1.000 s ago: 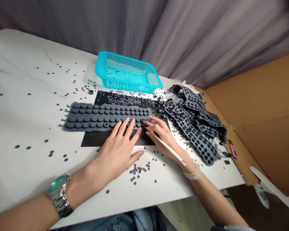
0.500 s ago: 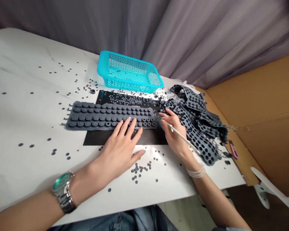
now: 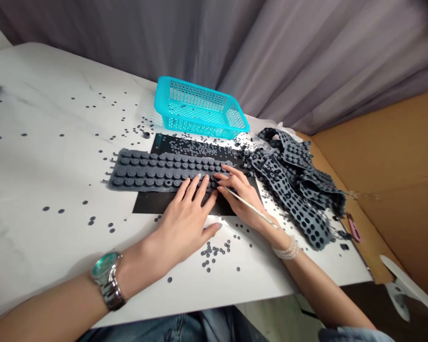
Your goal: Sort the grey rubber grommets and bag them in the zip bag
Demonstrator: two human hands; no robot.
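Observation:
A grey rubber sheet point(image 3: 142, 172) with rows of raised round caps lies across a black mat point(image 3: 151, 203). My left hand point(image 3: 183, 221) rests with spread fingers on the near edge of the sheet, holding nothing. In my right hand point(image 3: 244, 202) a thin whitish stick point(image 3: 253, 209) is pinched like a pen. Its tip meets the sheet near the right end, where my fingers partly hide it. Small dark discs point(image 3: 216, 249) lie scattered on the table just in front of my left hand.
A turquoise plastic basket point(image 3: 207, 128) stands behind the mat with a few dark discs in it. Punched grey rubber sheets point(image 3: 296, 199) are heaped to the right. Beyond them lie a pink-handled cutter point(image 3: 354, 229) and a cardboard panel point(image 3: 385, 166). More discs dot the white table point(image 3: 57, 175).
My right hand, with the stick, moved right off the sheet's end toward the heap, then came back onto the sheet. My left hand stayed on the sheet. The whole view shifted slightly.

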